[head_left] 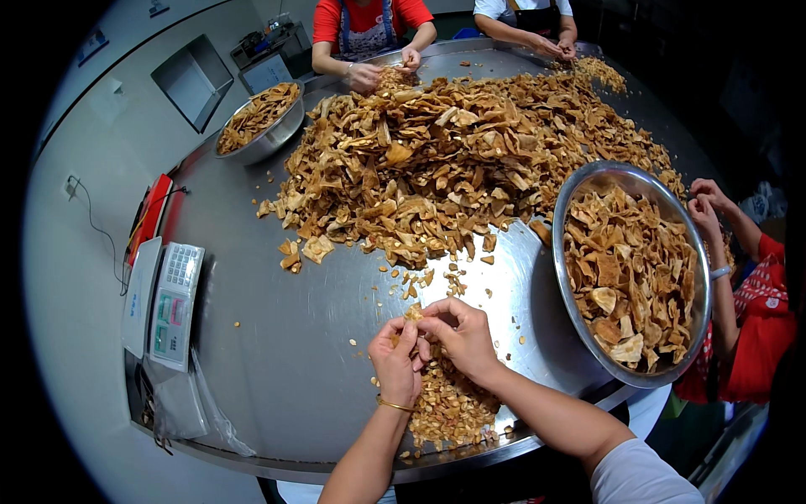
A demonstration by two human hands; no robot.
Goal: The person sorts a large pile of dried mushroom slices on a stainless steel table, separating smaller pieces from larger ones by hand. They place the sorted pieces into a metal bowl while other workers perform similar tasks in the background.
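Note:
My left hand (pixel 396 361), with a gold bangle at its wrist, meets my right hand (pixel 463 338) above the near part of the steel table (pixel 285 361). Between my pinched fingertips is a small yellowish dried piece (pixel 414 312); both hands grip it, and my fingers hide part of it. Below the hands and between my forearms lies a low pile of small, pale brown bits (pixel 449 407). Beyond them rises a big heap of dried brown slices (pixel 403 168), with loose crumbs scattered at its near edge.
A large steel bowl (pixel 561 273) of dried slices stands to the right, a smaller filled bowl (pixel 281 139) at the far left. Along the left edge are a white scale (pixel 172 307), a red object (pixel 149 217) and a clear plastic bag (pixel 220 416). Three people work around the table.

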